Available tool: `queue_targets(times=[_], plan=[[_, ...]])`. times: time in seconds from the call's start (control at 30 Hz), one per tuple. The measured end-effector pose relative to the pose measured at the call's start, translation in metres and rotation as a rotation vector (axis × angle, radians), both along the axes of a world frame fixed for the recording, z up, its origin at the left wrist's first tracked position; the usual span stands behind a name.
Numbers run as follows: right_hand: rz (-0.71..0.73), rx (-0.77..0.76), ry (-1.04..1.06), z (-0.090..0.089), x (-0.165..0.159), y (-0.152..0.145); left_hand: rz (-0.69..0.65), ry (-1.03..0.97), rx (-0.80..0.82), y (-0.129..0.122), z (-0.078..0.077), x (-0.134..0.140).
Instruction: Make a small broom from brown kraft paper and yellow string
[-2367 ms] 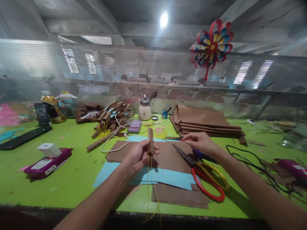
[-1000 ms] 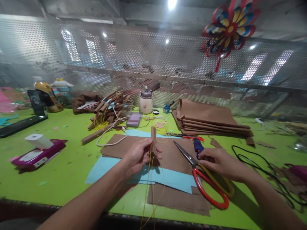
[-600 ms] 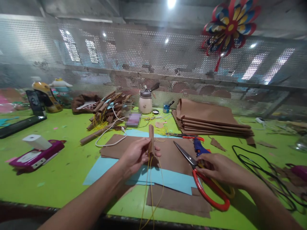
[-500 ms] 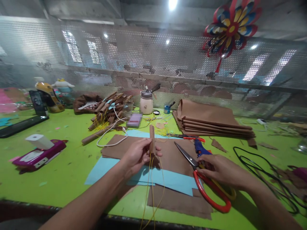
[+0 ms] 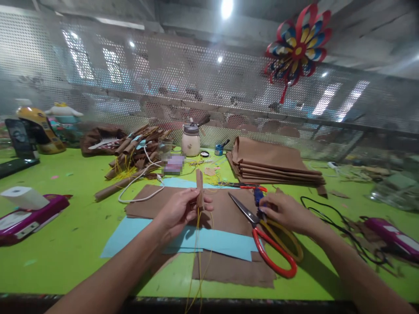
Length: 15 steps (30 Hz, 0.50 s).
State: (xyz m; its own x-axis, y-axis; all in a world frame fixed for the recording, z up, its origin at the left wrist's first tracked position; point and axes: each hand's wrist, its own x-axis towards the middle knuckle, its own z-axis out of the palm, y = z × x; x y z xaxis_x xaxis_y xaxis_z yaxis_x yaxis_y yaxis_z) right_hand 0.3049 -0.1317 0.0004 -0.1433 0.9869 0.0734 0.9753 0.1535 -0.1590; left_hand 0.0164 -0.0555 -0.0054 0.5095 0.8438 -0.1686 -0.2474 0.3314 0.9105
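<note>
My left hand [image 5: 181, 208] is closed on a narrow folded brown paper strip [image 5: 200, 185], held upright above the stacked sheets. Thin yellow strings [image 5: 197, 244] hang from its lower end past the table edge. The fingers of my right hand [image 5: 284, 211] are closed around the blue glue gun [image 5: 258, 196], hiding most of its grip. Just below that hand lie large scissors [image 5: 257, 223] with one red and one yellow handle, blades together. Under them are brown paper sheets [image 5: 147, 198] and light blue paper strips [image 5: 225, 244].
Brown paper rolls with yellow string [image 5: 127, 152] are heaped at back left, beside a white cable [image 5: 131, 200]. Folded brown paper [image 5: 271, 163] is stacked at back right. A jug [image 5: 190, 141] stands behind. Purple power strips [image 5: 36, 216] and a black cord [image 5: 343, 229] lie at the sides.
My right hand has left the scissors' handles, which have settled lower on the table, and moved up onto the glue gun. My left hand still holds the strip. The view has turned slightly right.
</note>
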Motion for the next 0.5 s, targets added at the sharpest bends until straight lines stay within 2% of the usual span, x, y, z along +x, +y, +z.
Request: queue_targets(times=[0.1,0.2,0.37,0.5], plan=[[-0.108,0.041,-0.058,0.001,0.012,0.028,0.026,0.036,0.027,0.0,0.0,0.001],[-0.2,0.002,-0.088,-0.002,0.02,0.041,0.08,0.032,0.057,0.001,-0.001,0.0],[-0.148,-0.058,-0.08,-0.009,0.025,0.027,0.056,0.02,0.034,0.004,-0.004,-0.001],[-0.082,-0.094,-0.105,-0.023,0.029,0.02,0.064,0.029,0.025,0.002,-0.007,0.0]])
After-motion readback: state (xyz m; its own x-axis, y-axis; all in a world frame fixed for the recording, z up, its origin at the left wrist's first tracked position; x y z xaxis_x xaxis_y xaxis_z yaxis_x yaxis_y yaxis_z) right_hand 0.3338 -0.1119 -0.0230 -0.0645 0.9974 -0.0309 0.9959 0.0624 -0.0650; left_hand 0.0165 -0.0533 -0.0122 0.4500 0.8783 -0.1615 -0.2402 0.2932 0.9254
